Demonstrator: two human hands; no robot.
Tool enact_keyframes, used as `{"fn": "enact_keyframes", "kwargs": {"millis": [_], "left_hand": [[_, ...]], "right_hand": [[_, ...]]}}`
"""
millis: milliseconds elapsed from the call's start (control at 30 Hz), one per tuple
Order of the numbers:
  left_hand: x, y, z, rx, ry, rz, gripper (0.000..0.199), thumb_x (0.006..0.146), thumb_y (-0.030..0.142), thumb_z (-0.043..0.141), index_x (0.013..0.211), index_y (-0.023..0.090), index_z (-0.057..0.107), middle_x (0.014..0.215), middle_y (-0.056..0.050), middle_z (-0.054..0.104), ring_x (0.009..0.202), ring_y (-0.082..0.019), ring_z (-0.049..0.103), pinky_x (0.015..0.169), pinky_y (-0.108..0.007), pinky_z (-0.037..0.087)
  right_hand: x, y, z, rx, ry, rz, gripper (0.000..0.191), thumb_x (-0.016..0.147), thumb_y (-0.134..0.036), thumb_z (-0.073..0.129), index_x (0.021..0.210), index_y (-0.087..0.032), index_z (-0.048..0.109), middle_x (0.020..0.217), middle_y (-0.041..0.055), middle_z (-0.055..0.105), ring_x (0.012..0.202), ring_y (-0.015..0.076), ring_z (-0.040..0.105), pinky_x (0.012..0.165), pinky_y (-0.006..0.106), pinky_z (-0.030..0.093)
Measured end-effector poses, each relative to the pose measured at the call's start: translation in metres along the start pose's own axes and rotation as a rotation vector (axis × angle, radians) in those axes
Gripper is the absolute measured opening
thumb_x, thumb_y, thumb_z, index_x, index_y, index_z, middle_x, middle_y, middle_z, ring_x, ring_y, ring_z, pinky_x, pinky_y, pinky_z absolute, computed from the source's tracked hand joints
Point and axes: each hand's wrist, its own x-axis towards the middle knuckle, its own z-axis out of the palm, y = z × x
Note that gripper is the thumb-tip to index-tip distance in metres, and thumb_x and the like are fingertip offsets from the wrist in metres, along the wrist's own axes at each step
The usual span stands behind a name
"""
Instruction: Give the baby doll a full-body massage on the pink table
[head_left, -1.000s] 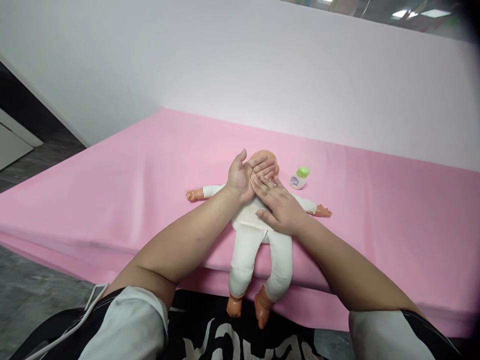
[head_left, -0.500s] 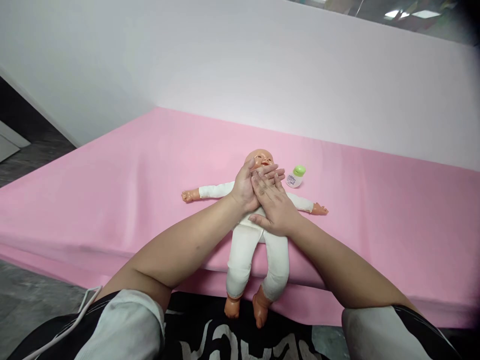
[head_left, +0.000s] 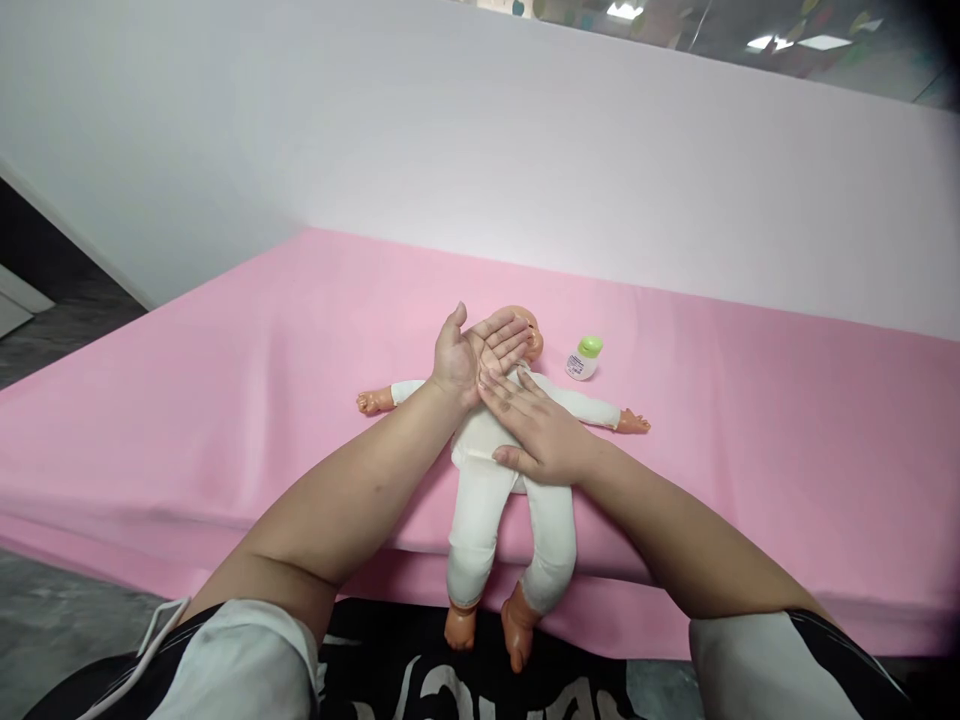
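Lying on a pink cloth (head_left: 225, 400), the doll (head_left: 476, 435) is under the left hand (head_left: 480, 362), opened out palm up, and the right hand (head_left: 546, 425), flat with its fingers over that palm, neither clamped on anything. Whether they touch the doll is hard to tell. A green-capped bottle (head_left: 583, 362) is near the doll's head (head_left: 535, 346).

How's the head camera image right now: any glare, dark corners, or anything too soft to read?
Head view: soft, mostly even light on the pink cover; black shading at the upper right corner; bright lights along the top; left hand and right hand fairly clear; print on the bottle too small to read.
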Motion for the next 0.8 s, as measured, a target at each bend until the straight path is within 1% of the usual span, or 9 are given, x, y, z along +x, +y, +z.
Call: {"fn": "enact_keyframes", "kwargs": {"millis": [100,200,300,400,500,600,700,800], "left_hand": [[-0.003,-0.009,0.003,-0.008,-0.024,-0.058,0.079,0.110,0.071,0.043,0.139,0.004,0.072,0.124,-0.026,0.081,0.123,-0.035,0.080,0.113,-0.044,0.059],[-0.009,-0.021,0.009,0.013,-0.030,-0.097,0.077,0.109,0.070,0.042,0.135,0.005,0.074,0.124,-0.026,0.081,0.127,-0.036,0.078,0.120,-0.047,0.054],[-0.014,-0.033,0.015,0.038,-0.021,-0.150,0.076,0.108,0.071,0.041,0.131,0.007,0.075,0.125,-0.025,0.081,0.131,-0.038,0.075,0.124,-0.051,0.050],[-0.016,-0.040,0.019,0.026,0.000,-0.180,0.074,0.109,0.072,0.040,0.128,0.009,0.075,0.123,-0.024,0.081,0.132,-0.038,0.074,0.125,-0.054,0.050],[-0.014,-0.035,0.019,0.028,0.006,-0.154,0.075,0.109,0.071,0.040,0.132,0.007,0.073,0.123,-0.024,0.081,0.131,-0.037,0.075,0.124,-0.053,0.052],[-0.008,-0.022,0.013,0.063,-0.008,-0.062,0.079,0.108,0.072,0.042,0.136,0.004,0.071,0.128,-0.025,0.079,0.131,-0.035,0.075,0.123,-0.049,0.053],[-0.004,-0.008,0.006,0.086,-0.009,-0.004,0.081,0.107,0.075,0.044,0.136,0.004,0.072,0.132,-0.025,0.079,0.132,-0.035,0.075,0.119,-0.046,0.057],[-0.002,-0.002,0.002,0.096,-0.016,0.004,0.081,0.105,0.077,0.046,0.132,0.006,0.074,0.135,-0.023,0.079,0.133,-0.034,0.075,0.115,-0.042,0.060]], "right_hand": [[0.001,-0.004,-0.001,0.040,0.008,-0.009,0.108,0.109,-0.079,0.040,0.181,-0.013,-0.005,0.187,0.0234,0.018,0.176,0.0387,0.015,0.141,0.072,0.010],[0.002,-0.002,0.001,0.014,0.024,0.051,0.120,0.104,-0.087,0.044,0.181,-0.010,-0.008,0.187,0.0250,0.012,0.176,0.0411,0.010,0.141,0.071,0.009],[0.001,0.004,0.004,-0.049,0.061,0.112,0.121,0.103,-0.087,0.045,0.181,-0.011,-0.010,0.188,0.0227,0.007,0.177,0.0424,0.002,0.140,0.073,0.002],[0.000,0.010,0.006,-0.093,0.098,0.172,0.118,0.104,-0.085,0.045,0.181,-0.013,-0.009,0.189,0.0206,0.009,0.177,0.0425,0.001,0.139,0.074,-0.003],[0.000,0.013,0.005,-0.111,0.103,0.219,0.114,0.105,-0.085,0.042,0.182,-0.016,-0.006,0.189,0.0190,0.010,0.177,0.0412,0.004,0.139,0.074,-0.004],[0.000,0.012,0.001,-0.100,0.072,0.220,0.112,0.106,-0.085,0.042,0.182,-0.018,-0.004,0.188,0.0193,0.012,0.176,0.0416,0.010,0.139,0.075,-0.002],[0.000,0.009,-0.003,-0.055,0.040,0.161,0.110,0.107,-0.083,0.042,0.182,-0.016,-0.002,0.188,0.0207,0.015,0.176,0.0406,0.016,0.140,0.073,0.002],[-0.001,0.003,-0.004,0.000,0.035,0.050,0.110,0.107,-0.083,0.040,0.182,-0.015,-0.001,0.187,0.0217,0.019,0.176,0.0383,0.015,0.141,0.070,0.005]]}}
